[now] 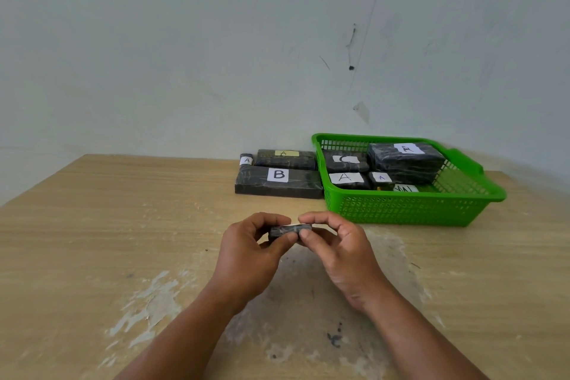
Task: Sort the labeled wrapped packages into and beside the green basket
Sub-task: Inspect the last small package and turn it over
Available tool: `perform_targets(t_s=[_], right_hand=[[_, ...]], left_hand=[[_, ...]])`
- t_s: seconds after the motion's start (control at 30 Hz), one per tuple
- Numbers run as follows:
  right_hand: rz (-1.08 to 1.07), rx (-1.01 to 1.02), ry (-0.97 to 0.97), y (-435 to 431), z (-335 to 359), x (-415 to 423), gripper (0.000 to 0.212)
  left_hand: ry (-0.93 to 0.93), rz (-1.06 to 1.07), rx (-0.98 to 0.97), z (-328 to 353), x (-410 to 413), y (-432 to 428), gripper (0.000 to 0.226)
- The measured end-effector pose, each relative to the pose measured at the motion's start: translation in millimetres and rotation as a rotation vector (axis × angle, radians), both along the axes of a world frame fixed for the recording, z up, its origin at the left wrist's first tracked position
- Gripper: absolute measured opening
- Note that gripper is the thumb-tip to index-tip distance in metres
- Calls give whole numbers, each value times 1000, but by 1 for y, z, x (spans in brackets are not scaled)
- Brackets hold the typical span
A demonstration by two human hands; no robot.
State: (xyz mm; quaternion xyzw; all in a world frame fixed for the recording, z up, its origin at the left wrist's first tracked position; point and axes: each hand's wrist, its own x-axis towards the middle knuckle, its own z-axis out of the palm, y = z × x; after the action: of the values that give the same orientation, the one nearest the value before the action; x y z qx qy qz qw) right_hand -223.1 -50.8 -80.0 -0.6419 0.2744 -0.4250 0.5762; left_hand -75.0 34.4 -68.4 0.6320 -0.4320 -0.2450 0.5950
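Note:
A small dark wrapped package [290, 229] is held just above the table's middle, pinched between thumb and fingers of my left hand [251, 254] and my right hand [342, 251]; its label is hidden. The green basket [410, 207] stands at the back right and holds several dark packages, among them a big one labelled A [405, 160], one labelled C [345, 161] and two small ones labelled A [348, 180]. Left of the basket lie a flat package labelled B [277, 183], a long package with a yellow A label [285, 159] and a tiny A package [246, 160].
The wooden table [108, 225] has worn, pale scuffed patches near me. A grey-white wall rises right behind the basket and the packages. The table's left and front parts carry no objects.

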Motion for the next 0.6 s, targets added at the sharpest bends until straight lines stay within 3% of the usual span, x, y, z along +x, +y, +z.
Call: perform_targets(t_s=[0.2, 0.4, 0.6], right_hand=[[-11, -27, 23, -2, -3, 0, 19], [-41, -24, 3, -5, -4, 1, 17], [-15, 22, 11, -5, -1, -1, 13]], left_hand=[[25, -18, -8, -1, 1, 0, 20], [201, -70, -13, -1, 4, -1, 19], [255, -49, -68, 1, 0, -1, 31]])
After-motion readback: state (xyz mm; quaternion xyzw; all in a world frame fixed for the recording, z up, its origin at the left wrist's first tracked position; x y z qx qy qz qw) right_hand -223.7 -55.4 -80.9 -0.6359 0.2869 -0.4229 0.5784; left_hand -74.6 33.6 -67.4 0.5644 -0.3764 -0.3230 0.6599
